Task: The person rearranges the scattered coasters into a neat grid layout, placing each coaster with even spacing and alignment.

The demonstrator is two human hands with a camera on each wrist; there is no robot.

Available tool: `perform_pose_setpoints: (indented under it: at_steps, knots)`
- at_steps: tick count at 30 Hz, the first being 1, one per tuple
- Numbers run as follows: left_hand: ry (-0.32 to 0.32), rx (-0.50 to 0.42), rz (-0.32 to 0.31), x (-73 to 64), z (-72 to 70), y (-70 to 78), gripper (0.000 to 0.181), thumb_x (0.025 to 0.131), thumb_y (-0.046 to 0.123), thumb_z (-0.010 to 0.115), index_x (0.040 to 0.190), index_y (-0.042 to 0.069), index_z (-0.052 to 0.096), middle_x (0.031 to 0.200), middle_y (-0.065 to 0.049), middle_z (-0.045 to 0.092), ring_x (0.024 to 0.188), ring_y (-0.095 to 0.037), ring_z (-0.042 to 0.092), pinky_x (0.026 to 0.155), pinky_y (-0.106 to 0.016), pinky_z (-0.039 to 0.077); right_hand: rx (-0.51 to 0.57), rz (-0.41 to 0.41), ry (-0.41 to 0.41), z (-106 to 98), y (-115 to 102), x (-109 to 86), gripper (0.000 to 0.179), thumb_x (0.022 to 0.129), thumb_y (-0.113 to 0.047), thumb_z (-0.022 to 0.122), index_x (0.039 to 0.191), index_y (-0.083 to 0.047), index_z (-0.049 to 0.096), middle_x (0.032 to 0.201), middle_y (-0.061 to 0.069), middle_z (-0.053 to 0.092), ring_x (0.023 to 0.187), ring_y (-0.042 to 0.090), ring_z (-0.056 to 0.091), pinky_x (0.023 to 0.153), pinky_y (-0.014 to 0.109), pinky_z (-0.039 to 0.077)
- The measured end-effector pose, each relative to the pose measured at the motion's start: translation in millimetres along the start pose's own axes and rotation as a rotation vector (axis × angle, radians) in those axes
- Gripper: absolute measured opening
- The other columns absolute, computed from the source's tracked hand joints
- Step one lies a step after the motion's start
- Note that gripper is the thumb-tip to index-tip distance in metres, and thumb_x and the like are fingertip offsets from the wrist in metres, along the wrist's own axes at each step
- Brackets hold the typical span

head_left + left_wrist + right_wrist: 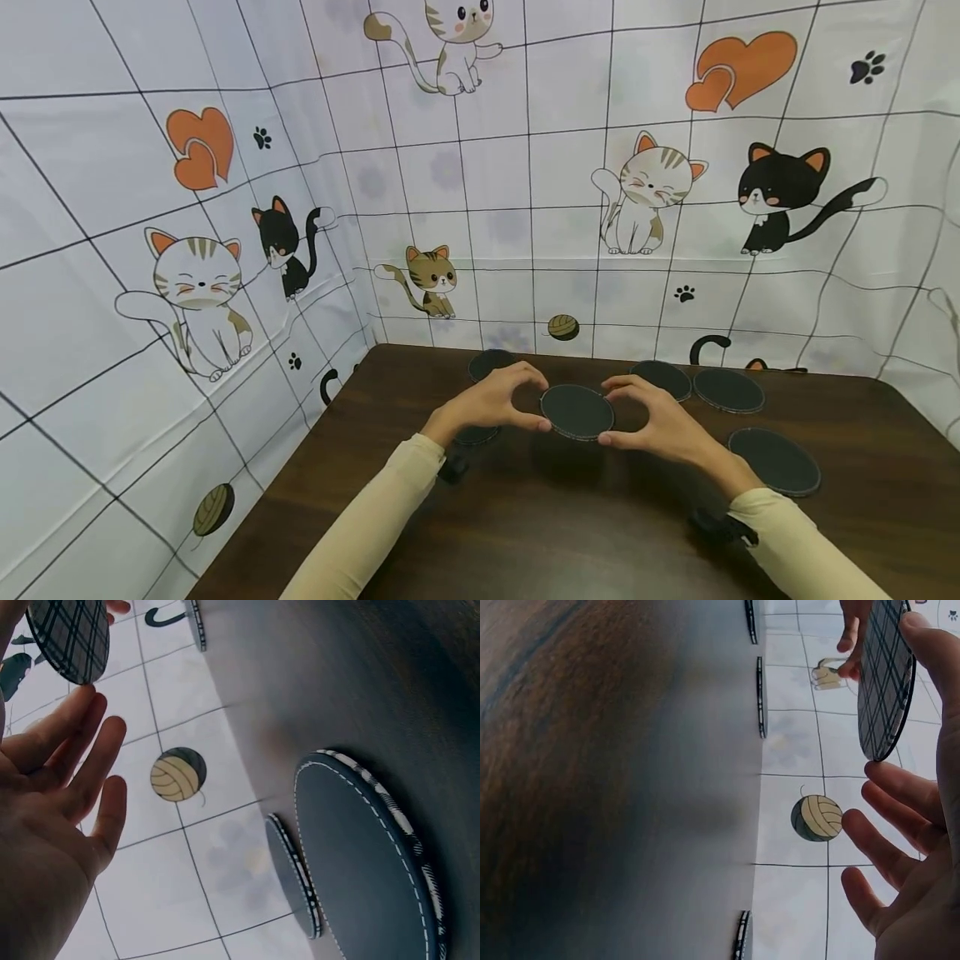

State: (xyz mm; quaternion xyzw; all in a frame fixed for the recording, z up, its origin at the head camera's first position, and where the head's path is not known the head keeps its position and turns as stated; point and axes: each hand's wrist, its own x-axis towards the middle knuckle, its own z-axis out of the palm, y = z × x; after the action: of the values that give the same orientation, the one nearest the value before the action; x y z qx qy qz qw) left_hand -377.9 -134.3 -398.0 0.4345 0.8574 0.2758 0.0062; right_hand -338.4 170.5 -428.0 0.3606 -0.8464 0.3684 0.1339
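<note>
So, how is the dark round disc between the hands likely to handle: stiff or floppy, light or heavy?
The disc is probably stiff: the left hand and right hand hold it only by its edge, yet it shows no sag. It looks thin, so it is likely light. Laid flat, it should be unlikely to tip.

Between the left hand (491, 398) and right hand (663, 421), gripped from opposite sides, I see 1 thin, round disc (577, 412) held clear of the table (555, 542). Its plain dark face is up, the edge pale-flecked; underneath runs dark plaid crossed with lines.
</note>
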Motion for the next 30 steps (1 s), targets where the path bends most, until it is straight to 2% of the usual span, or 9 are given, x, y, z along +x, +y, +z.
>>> perform_pose_setpoints:
  at_steps: [4, 13, 21, 30]
  knots:
    - [-0.012, 0.003, 0.021, 0.4, -2.7, -2.4, 0.06, 0.075, 0.055, 0.069, 0.118, 0.017, 0.054, 0.121, 0.006, 0.047, 0.112, -0.004, 0.042, 0.095, -0.03, 0.036, -0.002, -0.008, -0.008, -1, 5, 2.5, 0.057, 0.067, -0.04, 0.082, 0.113, -0.014, 0.061, 0.129, 0.004, 0.047, 0.117, 0.02, 0.043, 0.087, 0.05, 0.039]
    - [-0.027, -0.009, 0.025, -10.6, -0.3, -10.0, 0.058, 0.073, 0.054, 0.071, 0.116, 0.017, 0.055, 0.119, 0.006, 0.049, 0.112, -0.004, 0.042, 0.095, -0.028, 0.035, 0.014, -0.004, -0.053, 13, 5, 1.8, 0.057, 0.068, -0.044, 0.08, 0.112, -0.013, 0.061, 0.129, 0.003, 0.047, 0.117, 0.02, 0.043, 0.088, 0.051, 0.038]
    - [-0.076, -0.025, -0.013, -16.2, 4.0, -16.3, 0.058, 0.07, 0.056, 0.072, 0.113, 0.02, 0.056, 0.119, 0.007, 0.049, 0.114, -0.004, 0.041, 0.097, -0.03, 0.033, 0.018, -0.007, -0.059, 23, 5, -0.2, 0.059, 0.067, -0.047, 0.08, 0.111, -0.012, 0.062, 0.124, 0.005, 0.05, 0.113, 0.017, 0.046, 0.088, 0.049, 0.039]
    - [-0.12, -0.019, -0.036, -19.7, 9.2, -22.8, 0.059, 0.069, 0.059, 0.071, 0.113, 0.022, 0.056, 0.12, 0.009, 0.047, 0.112, -0.005, 0.041, 0.096, -0.033, 0.036, 0.006, 0.055, -0.067, 30, 2, -2.4, 0.06, 0.064, -0.053, 0.079, 0.108, -0.016, 0.063, 0.118, -0.001, 0.052, 0.108, 0.013, 0.048, 0.087, 0.046, 0.04]
